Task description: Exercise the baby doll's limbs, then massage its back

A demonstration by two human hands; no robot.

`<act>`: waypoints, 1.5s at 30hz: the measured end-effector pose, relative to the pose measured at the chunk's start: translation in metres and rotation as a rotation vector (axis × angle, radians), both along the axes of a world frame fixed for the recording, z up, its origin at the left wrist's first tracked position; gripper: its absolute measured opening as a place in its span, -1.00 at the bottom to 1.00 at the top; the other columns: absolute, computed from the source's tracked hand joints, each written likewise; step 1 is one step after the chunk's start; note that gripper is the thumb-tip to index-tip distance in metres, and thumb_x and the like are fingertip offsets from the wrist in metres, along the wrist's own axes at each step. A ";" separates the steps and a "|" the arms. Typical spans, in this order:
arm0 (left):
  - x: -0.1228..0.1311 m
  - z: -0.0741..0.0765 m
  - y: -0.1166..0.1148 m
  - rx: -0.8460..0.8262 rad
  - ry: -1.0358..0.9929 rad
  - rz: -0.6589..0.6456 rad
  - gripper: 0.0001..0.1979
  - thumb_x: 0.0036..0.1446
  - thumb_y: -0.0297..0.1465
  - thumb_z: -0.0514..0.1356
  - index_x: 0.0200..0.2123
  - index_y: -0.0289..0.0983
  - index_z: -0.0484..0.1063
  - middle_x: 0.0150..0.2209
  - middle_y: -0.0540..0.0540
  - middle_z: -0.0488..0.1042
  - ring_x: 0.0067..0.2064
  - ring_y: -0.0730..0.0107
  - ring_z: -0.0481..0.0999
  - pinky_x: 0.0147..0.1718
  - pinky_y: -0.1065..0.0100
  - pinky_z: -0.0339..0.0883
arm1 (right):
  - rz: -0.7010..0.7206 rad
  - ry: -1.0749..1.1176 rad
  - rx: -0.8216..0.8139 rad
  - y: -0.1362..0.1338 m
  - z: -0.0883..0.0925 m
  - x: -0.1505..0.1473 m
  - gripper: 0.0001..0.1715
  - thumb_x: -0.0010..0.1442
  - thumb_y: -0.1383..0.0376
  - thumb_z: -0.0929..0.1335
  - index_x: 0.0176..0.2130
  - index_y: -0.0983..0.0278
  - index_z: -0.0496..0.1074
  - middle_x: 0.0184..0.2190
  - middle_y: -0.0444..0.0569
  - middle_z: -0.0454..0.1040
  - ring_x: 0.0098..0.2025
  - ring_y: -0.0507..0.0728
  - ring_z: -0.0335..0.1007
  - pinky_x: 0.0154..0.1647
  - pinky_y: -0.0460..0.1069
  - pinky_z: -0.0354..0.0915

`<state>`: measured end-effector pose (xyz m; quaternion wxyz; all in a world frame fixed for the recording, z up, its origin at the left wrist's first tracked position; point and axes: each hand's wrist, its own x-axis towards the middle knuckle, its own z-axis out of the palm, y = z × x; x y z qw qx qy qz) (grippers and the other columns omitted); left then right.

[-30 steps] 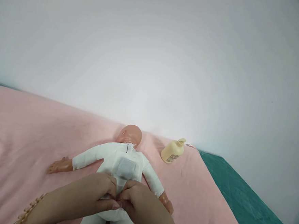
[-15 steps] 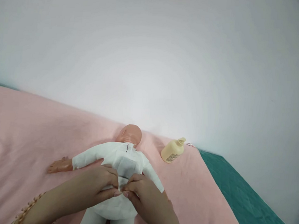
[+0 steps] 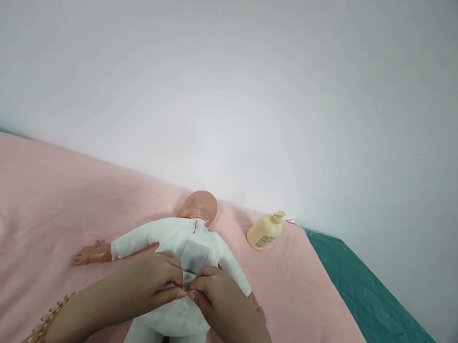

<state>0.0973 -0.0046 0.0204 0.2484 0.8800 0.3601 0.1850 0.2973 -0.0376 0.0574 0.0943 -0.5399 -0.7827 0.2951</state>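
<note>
A baby doll [image 3: 182,314] with a white cloth body lies on the bed, the back of its head away from me. My left hand [image 3: 162,279] and my right hand [image 3: 214,296] meet over its lower back. Both are closed in a pinch, thumbs and bent fingertips nearly touching each other, with white cloth of the doll's back gathered between them. Just above my fingers, a pale grey rectangular patch [image 3: 194,255] shows on the back. My hands cover part of the doll's waist.
A pale yellow pump bottle [image 3: 264,232] stands right of the doll's head. Under everything spreads a pink sheet [image 3: 54,196], with a green cover [image 3: 377,291] showing at the right. Behind rises a white wall [image 3: 235,88].
Both hands keep their pinch at the same spot, with only a slight shift of the fingers. The doll and the bottle look unmoved.
</note>
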 end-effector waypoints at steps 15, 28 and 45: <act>0.003 0.003 -0.001 -0.190 -0.025 0.101 -0.87 0.15 -0.37 0.21 -0.37 -0.17 0.58 -0.28 0.01 0.61 -0.12 0.22 0.53 -0.07 0.30 0.25 | -0.036 -0.043 0.037 0.000 0.003 -0.004 -0.67 0.24 0.46 0.30 -0.49 0.19 0.47 -0.28 -0.16 0.51 -0.20 0.06 0.44 -0.22 -0.07 0.25; 0.001 -0.001 0.002 -0.073 -0.103 0.072 -0.82 0.18 -0.38 0.16 -0.36 -0.18 0.59 -0.29 -0.01 0.62 -0.17 0.22 0.55 0.02 0.28 0.22 | -0.037 -0.017 0.037 0.001 0.005 -0.004 -0.68 0.27 0.47 0.28 -0.41 0.19 0.50 -0.24 -0.18 0.51 -0.15 0.05 0.42 -0.15 -0.06 0.23; 0.003 0.006 0.001 -0.067 -0.018 0.066 -0.80 0.20 -0.37 0.14 -0.31 -0.20 0.59 -0.24 -0.08 0.62 -0.14 0.13 0.56 0.01 0.21 0.26 | -0.037 0.004 0.055 0.006 0.001 -0.003 -0.69 0.29 0.47 0.27 -0.34 0.22 0.54 -0.19 -0.11 0.55 -0.10 0.10 0.43 -0.07 -0.03 0.23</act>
